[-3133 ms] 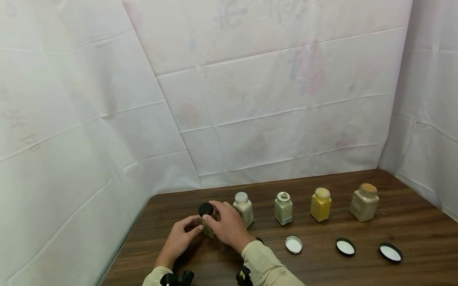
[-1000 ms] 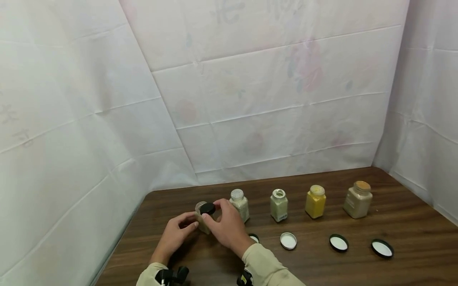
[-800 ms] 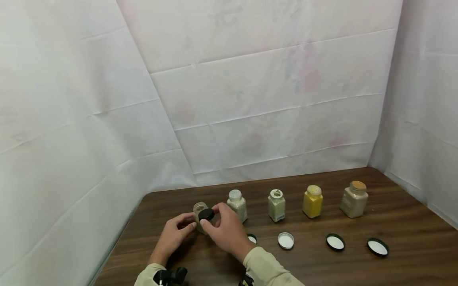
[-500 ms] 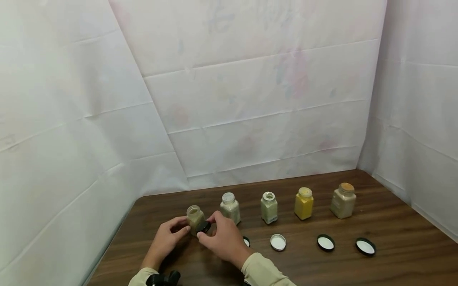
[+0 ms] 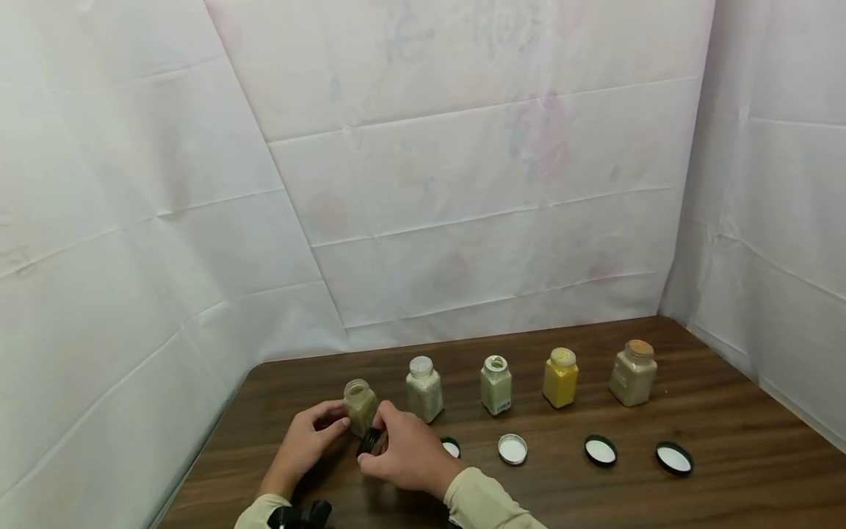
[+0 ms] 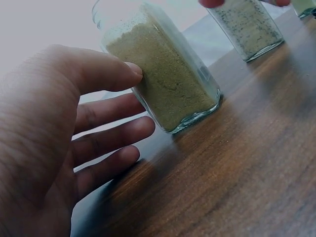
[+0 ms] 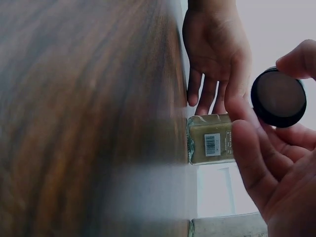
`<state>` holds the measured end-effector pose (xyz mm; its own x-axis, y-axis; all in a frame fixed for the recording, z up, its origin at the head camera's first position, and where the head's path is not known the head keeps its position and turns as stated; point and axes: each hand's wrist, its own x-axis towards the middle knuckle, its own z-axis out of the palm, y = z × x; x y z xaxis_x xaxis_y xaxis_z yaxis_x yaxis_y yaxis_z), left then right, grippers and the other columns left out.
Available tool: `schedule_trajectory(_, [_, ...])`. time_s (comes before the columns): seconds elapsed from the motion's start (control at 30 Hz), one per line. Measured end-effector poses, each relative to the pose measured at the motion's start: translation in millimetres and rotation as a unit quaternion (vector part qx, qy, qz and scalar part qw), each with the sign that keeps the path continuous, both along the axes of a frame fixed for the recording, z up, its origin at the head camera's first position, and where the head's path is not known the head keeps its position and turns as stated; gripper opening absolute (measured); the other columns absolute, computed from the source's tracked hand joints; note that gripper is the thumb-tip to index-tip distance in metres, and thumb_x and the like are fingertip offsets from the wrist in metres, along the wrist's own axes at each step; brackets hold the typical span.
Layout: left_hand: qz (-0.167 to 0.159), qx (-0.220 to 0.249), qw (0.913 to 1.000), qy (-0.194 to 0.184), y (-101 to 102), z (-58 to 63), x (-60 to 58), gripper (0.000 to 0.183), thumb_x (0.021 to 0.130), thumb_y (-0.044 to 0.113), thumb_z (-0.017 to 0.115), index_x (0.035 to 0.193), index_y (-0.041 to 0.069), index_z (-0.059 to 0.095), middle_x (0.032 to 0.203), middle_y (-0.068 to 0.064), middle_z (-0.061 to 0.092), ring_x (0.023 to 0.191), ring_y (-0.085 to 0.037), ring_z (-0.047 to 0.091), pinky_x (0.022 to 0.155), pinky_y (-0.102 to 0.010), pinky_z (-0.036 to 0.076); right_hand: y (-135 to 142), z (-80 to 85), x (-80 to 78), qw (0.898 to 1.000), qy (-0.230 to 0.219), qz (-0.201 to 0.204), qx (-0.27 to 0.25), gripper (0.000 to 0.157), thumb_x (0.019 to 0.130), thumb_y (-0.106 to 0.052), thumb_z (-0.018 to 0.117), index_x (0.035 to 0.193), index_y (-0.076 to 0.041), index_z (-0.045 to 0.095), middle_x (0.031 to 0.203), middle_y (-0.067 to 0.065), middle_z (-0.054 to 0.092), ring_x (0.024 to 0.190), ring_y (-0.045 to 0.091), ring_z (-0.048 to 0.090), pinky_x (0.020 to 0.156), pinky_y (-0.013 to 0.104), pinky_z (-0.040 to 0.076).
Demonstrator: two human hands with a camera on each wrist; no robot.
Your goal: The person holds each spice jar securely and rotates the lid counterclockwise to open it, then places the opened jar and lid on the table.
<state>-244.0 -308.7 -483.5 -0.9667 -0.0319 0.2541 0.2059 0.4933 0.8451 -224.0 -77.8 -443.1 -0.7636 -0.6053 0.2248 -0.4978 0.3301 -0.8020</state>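
Observation:
An uncapped square glass jar of olive-brown powder (image 5: 360, 406) stands on the table at the left end of a row. My left hand (image 5: 305, 443) holds its left side, the thumb on the near face in the left wrist view and the index finger partly hidden behind the glass. Just right of the jar, my right hand (image 5: 411, 450) pinches a black round lid (image 5: 369, 441) between thumb and fingers, turned on edge and apart from the jar. In the right wrist view the inner side of the lid (image 7: 279, 98) faces the camera, and a barcode label shows on the jar (image 7: 211, 139).
Further right stand open jars: one speckled pale (image 5: 424, 393), one light green (image 5: 496, 389), one yellow (image 5: 560, 380) and a wider beige one (image 5: 633, 376). Before them lie upturned lids, including a silver-rimmed one (image 5: 512, 449) and black-rimmed ones (image 5: 600, 450). White cloth (image 5: 489, 220) hangs behind the table.
The black lid has come off the olive-brown powder's jar. My right hand has drawn it right and down and tipped it on edge. My left hand stays at the jar; the view has shifted.

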Motion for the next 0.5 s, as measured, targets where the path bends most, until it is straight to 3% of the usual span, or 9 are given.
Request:
schedule_trajectory(0.27, [-0.003,-0.007,0.9999,-0.008,-0.5,-3.3,-0.3,0.031,0.084,0.033,0.068,0.111,0.018,0.065,0.102,0.002,0.066,0.096,-0.012,0.060,0.083,-0.027,0.046,-2.7,-2.8,-1.8,0.999,0.018,0.005,0.049,0.031,0.079,-0.035,0.068,0.099,-0.021,0.049,0.081,-0.013,0.055,0.065,-0.001,0.053,0.056,0.022,0.044])
schedule_trajectory(0.5, [0.008,0.006,0.9999,-0.006,-3.2,-1.1,2.3,0.030,0.085,0.032,0.067,0.110,0.016,0.066,0.104,0.000,0.065,0.092,-0.013,0.060,0.076,-0.026,0.047,-9.1,-4.2,-4.5,0.992,0.044,-0.001,0.118,0.033,0.078,-0.042,0.068,0.102,-0.024,0.054,0.081,-0.012,0.052,0.064,0.002,0.049,0.056,0.022,0.041])
